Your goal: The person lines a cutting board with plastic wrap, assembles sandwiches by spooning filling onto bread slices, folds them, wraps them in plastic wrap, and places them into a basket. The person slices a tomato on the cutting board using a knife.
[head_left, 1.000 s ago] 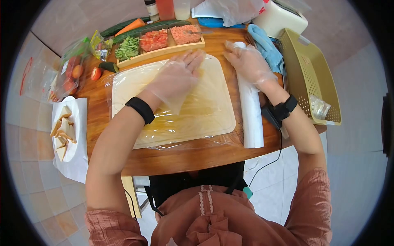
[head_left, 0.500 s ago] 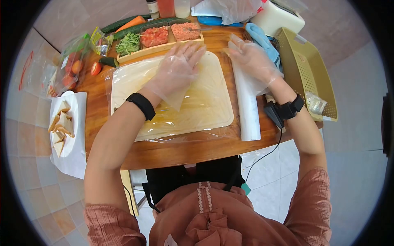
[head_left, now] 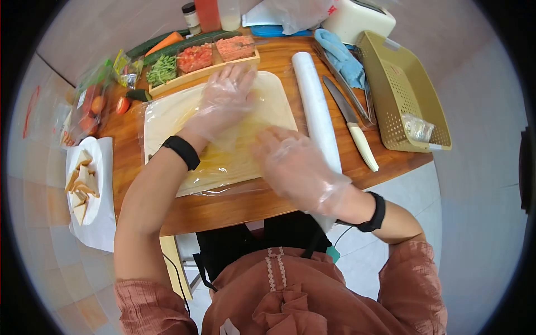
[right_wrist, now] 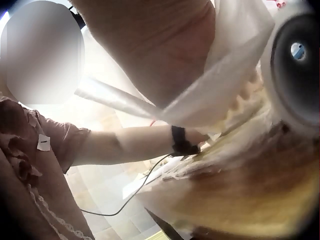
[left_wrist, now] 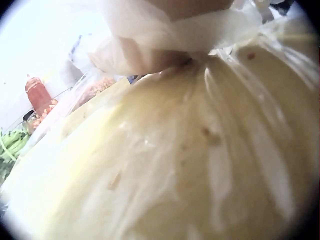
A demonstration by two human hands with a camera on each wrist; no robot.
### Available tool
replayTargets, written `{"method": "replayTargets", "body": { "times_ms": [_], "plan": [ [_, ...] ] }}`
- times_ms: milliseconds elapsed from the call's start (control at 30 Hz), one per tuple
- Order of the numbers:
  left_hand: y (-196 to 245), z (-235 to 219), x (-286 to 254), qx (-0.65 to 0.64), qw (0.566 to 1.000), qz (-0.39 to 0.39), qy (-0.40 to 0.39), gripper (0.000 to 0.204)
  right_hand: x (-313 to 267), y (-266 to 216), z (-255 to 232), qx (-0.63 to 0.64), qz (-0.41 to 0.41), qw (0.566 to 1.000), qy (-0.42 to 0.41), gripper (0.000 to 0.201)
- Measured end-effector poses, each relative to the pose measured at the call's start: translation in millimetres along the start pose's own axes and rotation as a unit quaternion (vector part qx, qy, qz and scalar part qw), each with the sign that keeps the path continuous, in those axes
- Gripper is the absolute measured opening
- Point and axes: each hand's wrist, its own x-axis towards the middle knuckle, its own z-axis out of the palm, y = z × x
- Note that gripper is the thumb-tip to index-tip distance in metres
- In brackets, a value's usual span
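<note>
**Tearing and snagging are the likeliest troubles**

The left hand (head_left: 226,103) is laid over the film (head_left: 234,187), its fingers straight and slightly apart; nothing is gripped by it. Under and around it, on the board (head_left: 276,97), a yellow layer (head_left: 216,161) is seen with the creased, glossy film. The right hand (head_left: 301,167) is held over the near right part of the board, to the lower right of the left hand. It is blurred; whether its fingers are apart, together or clamped on a fold cannot be told. Both hands are covered by clear gloves (head_left: 334,192), loose at the cuffs.

If the film is dragged unevenly by either hand, the yellow layer may be torn or bunched along those creases. Film could also be caught and lifted by the right hand's loose cuff. The roll (head_left: 312,100) is placed just beside the right hand, on its outer side, and could be set rolling by a knock. Farther right of that hand, the knife (head_left: 342,106) is seen bare, its handle directed at the near edge of the table (head_left: 190,218); by a wide sweep it might be pushed off. Close ahead of the left fingertips, the tray (head_left: 195,77) could be bumped by a forward slide.
</note>
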Motion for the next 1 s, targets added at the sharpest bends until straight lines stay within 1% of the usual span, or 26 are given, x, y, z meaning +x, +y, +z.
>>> {"method": "replayTargets", "body": {
  "times_ms": [67,100,167,200,267,300,367,400,467,567,700,767,800,867,900,967,1000],
  "plan": [
    [-2.0,1.9,-1.8,-0.005,1.0,-0.006,0.008,0.055,2.3,-8.3,14.5,-0.032,0.024,0.999,0.035,0.044],
    [-2.3,1.6,-0.9,-0.004,1.0,-0.002,0.007,0.055,3.3,-11.4,17.3,-0.031,0.027,0.998,0.039,0.044],
    [-3.6,1.0,0.7,-0.03,0.999,-0.018,-0.005,0.051,4.5,-15.1,21.3,0.027,0.073,0.997,-0.005,0.045],
    [-2.2,-3.1,2.6,-0.028,0.999,-0.016,-0.006,0.051,2.9,-15.4,26.2,0.028,0.074,0.997,-0.003,0.045],
    [0.9,-11.1,6.5,-0.073,0.989,-0.092,-0.093,0.045,-0.4,-14.5,38.0,0.001,0.065,0.998,0.025,0.05],
    [-0.7,-10.1,6.6,-0.071,0.989,-0.091,-0.093,0.045,-1.2,-14.5,40.1,0.001,0.066,0.997,0.026,0.05],
    [-4.7,-8.9,7.3,-0.162,0.979,-0.107,-0.059,0.039,-2.3,-14.2,42.3,-0.003,0.07,0.997,0.02,0.054],
    [-4.9,-10.4,8.7,-0.16,0.98,-0.105,-0.059,0.039,-1.8,-14.5,42.7,-0.003,0.071,0.997,0.022,0.054],
    [-5.0,-13.6,10.9,-0.187,0.972,-0.127,-0.063,0.035,-0.4,-15.5,43.4,-0.003,0.08,0.997,0.008,0.055],
    [-6.1,-14.5,12.4,-0.194,0.971,-0.121,-0.063,0.033,-1.8,-15.5,44.5,-0.002,0.076,0.997,0.016,0.055],
    [-11.1,-9.5,13.5,-0.204,0.971,-0.105,-0.063,0.035,-2.2,-15.3,49.9,-0.006,0.077,0.997,0.03,0.056],
    [-12.9,-9.1,15.6,-0.251,0.949,-0.165,-0.093,0.042,-1.4,-15.4,50.6,-0.015,0.077,0.997,0.022,0.056],
    [-16.3,-5.1,15.1,-0.249,0.95,-0.163,-0.094,0.042,-1.4,-15.8,48.8,-0.014,0.078,0.997,0.025,0.056],
    [-24.9,1.4,14.1,-0.306,0.933,-0.161,-0.097,0.049,-1.1,-17.1,44.0,-0.009,0.077,0.997,0.019,0.056],
    [-27.5,-0.9,15.0,-0.303,0.935,-0.159,-0.098,0.049,-1.2,-17.1,45.2,-0.008,0.078,0.997,0.023,0.056],
    [-30.6,-4.1,16.6,-0.24,0.959,-0.113,-0.098,0.053,-2.0,-17.2,49.3,-0.019,0.08,0.996,0.037,0.056],
    [-30.3,-5.7,17.6,-0.238,0.96,-0.109,-0.099,0.053,-2.0,-17.1,49.3,-0.017,0.082,0.996,0.041,0.056]
  ]
}}
